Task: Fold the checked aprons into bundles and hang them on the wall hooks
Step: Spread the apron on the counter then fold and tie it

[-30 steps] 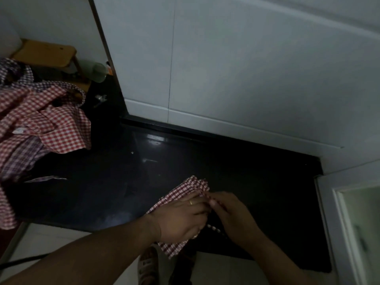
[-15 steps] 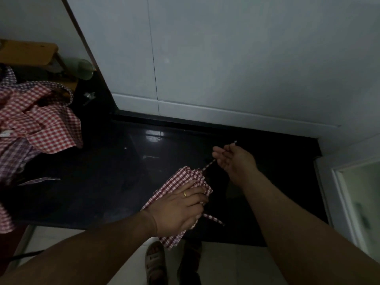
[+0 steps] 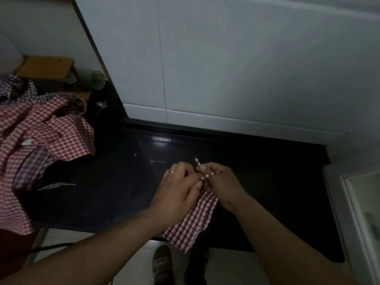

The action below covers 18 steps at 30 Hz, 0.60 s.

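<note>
Returned to bundle (image 3: 195,221), right hand (image 3: 224,184) pinches strap (image 3: 211,175); left hand (image 3: 176,194) grips bundle.

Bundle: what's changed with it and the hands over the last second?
The right hand, which had pulled the strap out toward the wall, came back to the left hand and now pinches the strap at the top of the bundle. The bundle turned to hang down off the counter edge. The left hand keeps its grip on the bundle; the apron pile is unmoved.
</note>
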{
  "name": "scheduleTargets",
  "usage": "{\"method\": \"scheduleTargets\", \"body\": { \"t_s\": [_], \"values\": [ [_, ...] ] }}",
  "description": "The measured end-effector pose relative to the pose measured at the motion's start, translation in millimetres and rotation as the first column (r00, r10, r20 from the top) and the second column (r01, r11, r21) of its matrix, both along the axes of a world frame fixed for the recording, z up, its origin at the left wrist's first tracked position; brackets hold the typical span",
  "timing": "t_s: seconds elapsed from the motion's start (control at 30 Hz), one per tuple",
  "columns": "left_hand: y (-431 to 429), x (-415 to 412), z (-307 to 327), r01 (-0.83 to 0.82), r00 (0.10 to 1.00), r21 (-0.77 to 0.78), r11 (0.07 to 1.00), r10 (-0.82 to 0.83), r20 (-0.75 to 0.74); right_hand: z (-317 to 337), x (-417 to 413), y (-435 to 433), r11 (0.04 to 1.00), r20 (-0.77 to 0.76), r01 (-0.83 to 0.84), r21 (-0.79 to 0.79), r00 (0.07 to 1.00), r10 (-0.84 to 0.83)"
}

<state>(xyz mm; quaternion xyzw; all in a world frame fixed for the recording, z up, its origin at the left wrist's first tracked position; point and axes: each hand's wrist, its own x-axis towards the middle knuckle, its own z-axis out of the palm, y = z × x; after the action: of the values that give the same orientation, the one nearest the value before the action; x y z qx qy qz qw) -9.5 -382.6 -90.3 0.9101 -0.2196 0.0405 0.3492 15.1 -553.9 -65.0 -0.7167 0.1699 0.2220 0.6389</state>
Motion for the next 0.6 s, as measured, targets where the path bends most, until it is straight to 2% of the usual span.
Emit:
{"method": "scheduleTargets", "body": {
  "t_s": [0.07,0.13,0.27,0.37,0.43,0.5,0.6],
  "values": [
    [2.8,2.7,-0.4,-0.042,0.998,-0.007,0.999,0.042,-0.050,-2.4,-2.5,1.9,1.000,-0.075,-0.002,-0.007,0.997,0.002],
    [3.5,4.7,-0.7,-0.032,0.991,0.000,0.999,0.032,-0.131,-2.8,-8.2,4.7,0.996,-0.095,-0.079,-0.032,0.993,0.076],
    [1.6,6.9,-9.8,-0.015,0.959,0.005,1.000,0.016,-0.284,-6.4,-13.3,5.7,0.977,-0.013,-0.198,0.074,0.980,0.199],
    [2.4,11.5,-15.9,-0.056,0.945,-0.036,0.998,0.042,-0.324,-9.8,-11.5,2.6,0.969,0.003,-0.245,0.020,0.969,0.245],
    [5.8,11.2,-18.3,-0.104,0.959,-0.058,0.993,0.085,-0.269,-8.5,-8.5,-3.0,0.985,0.012,-0.168,-0.047,0.986,0.169],
    [11.2,8.8,-22.0,-0.138,0.969,-0.082,0.987,0.117,-0.219,-9.6,-5.1,-14.1,0.992,0.059,0.000,-0.128,0.998,0.008],
    [16.8,1.6,-32.2,0.005,0.981,0.032,0.999,0.001,-0.195,-17.6,-5.3,-38.7,0.954,0.103,0.244,-0.172,0.968,-0.228]
  ]
}}
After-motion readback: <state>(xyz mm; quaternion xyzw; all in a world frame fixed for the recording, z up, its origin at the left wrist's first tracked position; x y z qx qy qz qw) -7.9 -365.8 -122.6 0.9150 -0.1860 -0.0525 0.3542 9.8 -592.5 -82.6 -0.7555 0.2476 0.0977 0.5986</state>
